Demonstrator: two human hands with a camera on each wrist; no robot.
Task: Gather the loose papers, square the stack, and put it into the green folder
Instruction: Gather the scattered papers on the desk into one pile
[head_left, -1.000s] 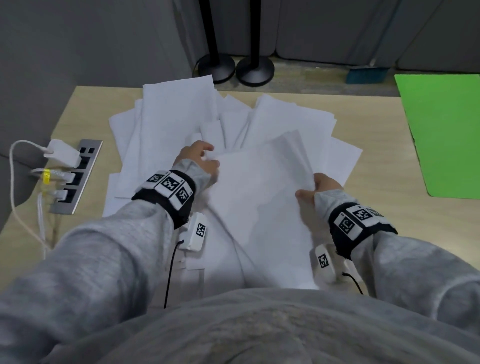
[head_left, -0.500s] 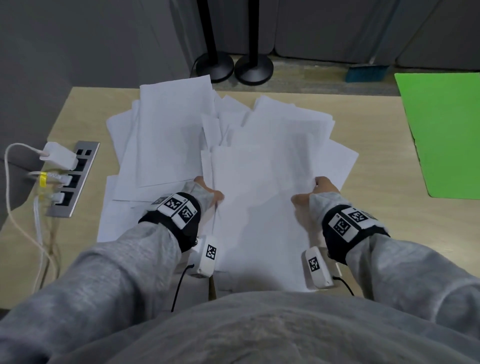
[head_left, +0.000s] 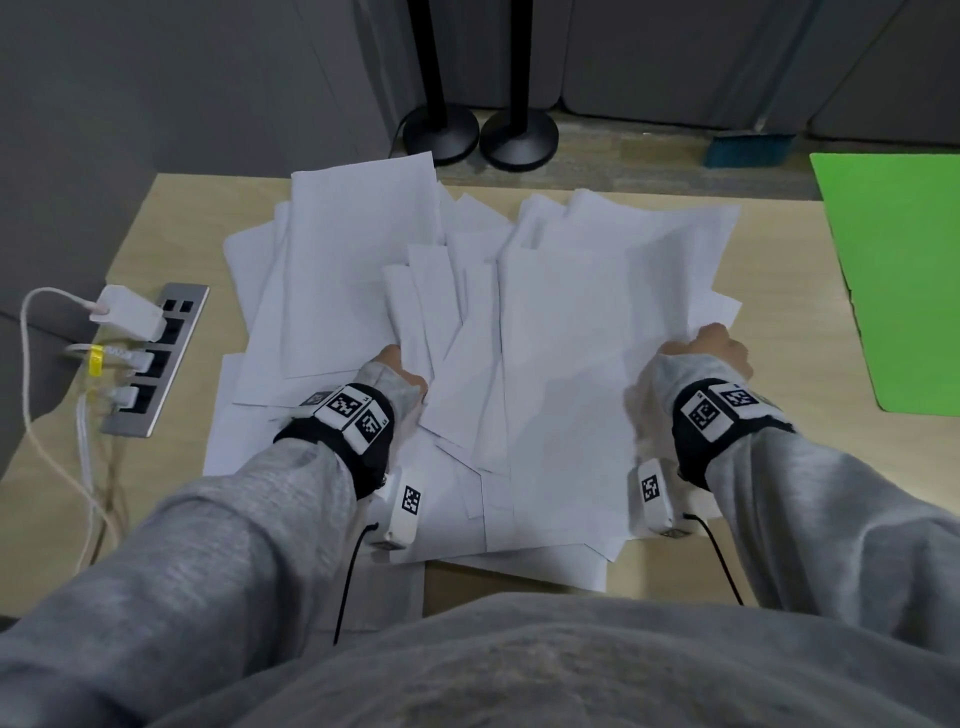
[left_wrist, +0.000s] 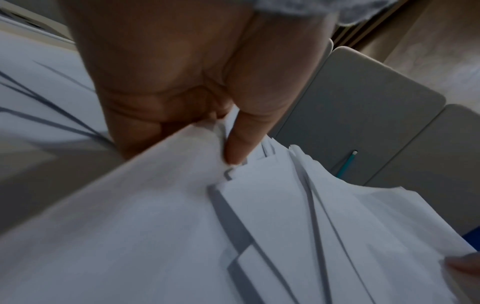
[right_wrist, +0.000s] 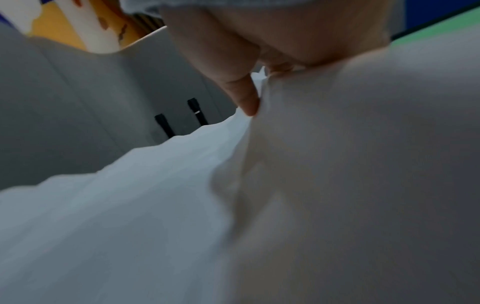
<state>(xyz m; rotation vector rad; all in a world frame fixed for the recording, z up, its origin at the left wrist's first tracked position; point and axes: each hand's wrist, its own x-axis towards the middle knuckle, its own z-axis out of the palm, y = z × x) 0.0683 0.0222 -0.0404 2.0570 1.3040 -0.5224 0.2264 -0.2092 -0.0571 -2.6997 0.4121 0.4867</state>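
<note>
Several loose white papers (head_left: 353, 270) lie fanned over the middle of the wooden table. A bunch of sheets (head_left: 561, 374) is lifted between both hands. My left hand (head_left: 400, 371) pinches its left edge, thumb on top (left_wrist: 241, 139). My right hand (head_left: 719, 348) grips the right edge, thumb pressed into the paper (right_wrist: 249, 102). The green folder (head_left: 904, 270) lies flat at the table's right side, apart from the papers.
A grey power strip (head_left: 156, 358) with a white charger and cables is set into the table's left side. Two black stand bases (head_left: 478, 135) sit on the floor behind the table. A teal brush (head_left: 748, 148) lies on the floor at the back right.
My left hand pulled back toward me along the left edge of the sheets. My right hand moved right and slightly away, spreading the held sheets wider. The head view shifted a little.
</note>
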